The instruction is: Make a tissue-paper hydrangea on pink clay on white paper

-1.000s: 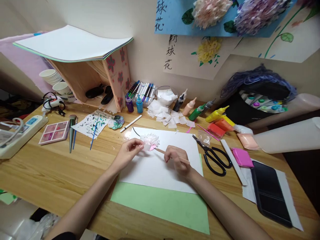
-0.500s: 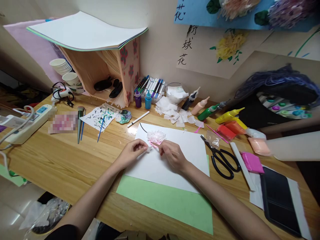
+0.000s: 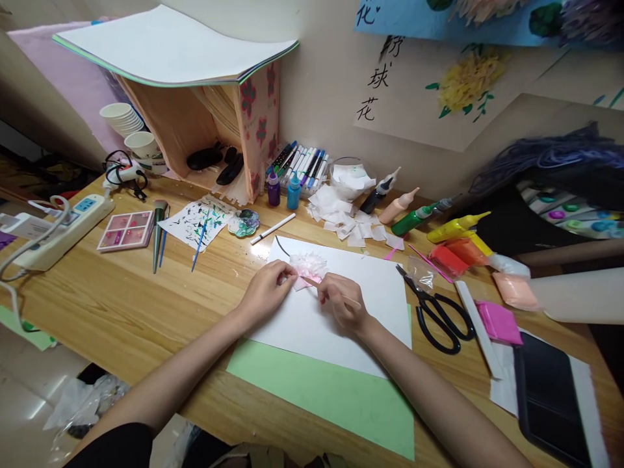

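Observation:
On a white sheet of paper (image 3: 375,331) lies a fluffy pink-and-white flower (image 3: 309,262) of small paper pieces, with pink along its lower edge. My left hand (image 3: 268,287) is closed, thumb and index fingertips pinching a small thin white paper square (image 3: 303,285) at that lower edge. From the right, my right hand (image 3: 344,302) grips a slim pale-brown stick (image 3: 351,301) like a pencil. Its pointed tip meets the paper square, close to my left fingertips. A dark curved stroke (image 3: 281,247) runs on the sheet, left of the flower.
Green paper (image 3: 322,396) lies under the white sheet. Loose white paper squares (image 3: 336,211) and paint bottles (image 3: 412,221) stand behind. Black-handled scissors (image 3: 441,318) rest to the right, near a pink clay packet (image 3: 498,322). Brushes (image 3: 158,234) and a power strip (image 3: 73,227) are at left.
My left hand has moved the small paper square up to the flower's lower edge. The stick's tip now touches the square. The whole view has shifted slightly.

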A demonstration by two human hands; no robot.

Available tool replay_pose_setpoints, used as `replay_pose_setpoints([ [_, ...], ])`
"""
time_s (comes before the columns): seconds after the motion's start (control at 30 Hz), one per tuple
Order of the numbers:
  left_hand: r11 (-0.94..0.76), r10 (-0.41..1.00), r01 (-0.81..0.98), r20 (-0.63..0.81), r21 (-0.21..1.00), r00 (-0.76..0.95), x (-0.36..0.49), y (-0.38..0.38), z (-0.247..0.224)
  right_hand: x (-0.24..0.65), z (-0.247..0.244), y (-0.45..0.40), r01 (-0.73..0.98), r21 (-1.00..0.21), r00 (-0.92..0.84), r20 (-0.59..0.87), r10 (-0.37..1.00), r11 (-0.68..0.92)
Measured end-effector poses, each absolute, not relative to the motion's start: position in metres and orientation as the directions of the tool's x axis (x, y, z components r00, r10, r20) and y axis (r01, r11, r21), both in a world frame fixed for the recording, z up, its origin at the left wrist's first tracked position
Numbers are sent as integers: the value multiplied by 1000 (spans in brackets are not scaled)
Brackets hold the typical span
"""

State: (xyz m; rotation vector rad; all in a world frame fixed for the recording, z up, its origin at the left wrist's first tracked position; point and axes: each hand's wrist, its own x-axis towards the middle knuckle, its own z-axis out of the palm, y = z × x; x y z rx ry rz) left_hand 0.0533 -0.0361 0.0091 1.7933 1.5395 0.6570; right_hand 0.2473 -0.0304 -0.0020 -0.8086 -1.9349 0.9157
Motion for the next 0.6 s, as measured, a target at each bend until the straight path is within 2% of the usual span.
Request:
replay_pose_setpoints([
  [0.13,-69,983,634,-57,770,177,50,-38,8,245,-3,-29,206,-831,-446,390,806,516],
  [0.33,-56,983,625,-66,779,171,54,-35,10,243,-6,-26,202,-896,-388,297,873,395],
  [0.47,-95,988,676,-12,731,151,59,-31,12,244,-8,-27,204,-916,-356,259,898,345],
  [0.53,-138,988,712,40,688,152,61,-30,13,245,-9,-29,206,-911,-345,275,897,358],
  [0.6,-173,984,733,77,658,163,62,-30,13,246,-9,-30,185,-881,-343,357,869,435],
])
